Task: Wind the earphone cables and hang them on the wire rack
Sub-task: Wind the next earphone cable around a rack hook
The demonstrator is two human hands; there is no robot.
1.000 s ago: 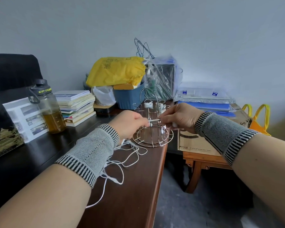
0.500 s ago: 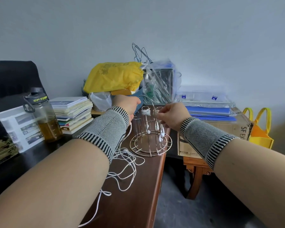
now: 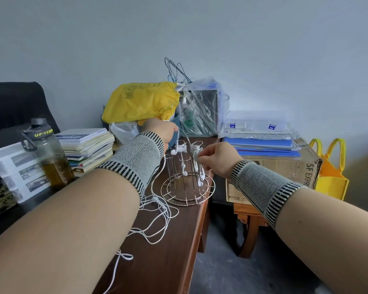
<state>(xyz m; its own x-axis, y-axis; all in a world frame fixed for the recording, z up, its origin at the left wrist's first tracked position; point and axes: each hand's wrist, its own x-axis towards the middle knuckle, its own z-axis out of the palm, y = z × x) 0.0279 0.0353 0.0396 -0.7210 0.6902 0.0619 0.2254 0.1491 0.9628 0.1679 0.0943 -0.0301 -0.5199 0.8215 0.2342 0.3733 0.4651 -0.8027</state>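
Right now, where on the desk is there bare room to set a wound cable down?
Bare wood shows at the desk near edge, between the loose cables and the desk's right edge, below the rack. A dark strip lies free between bottle and left forearm. Crowded: the back, with books, yellow bag and clear bag.

A dark bottle of amber liquid stands on the dark wooden table, just beside a stack of books. A printed leaflet leans at the far left. Behind, a yellow plastic bag sits against a clear plastic bag. To the right, blue folders lie on a cardboard box, beside a yellow tote bag.
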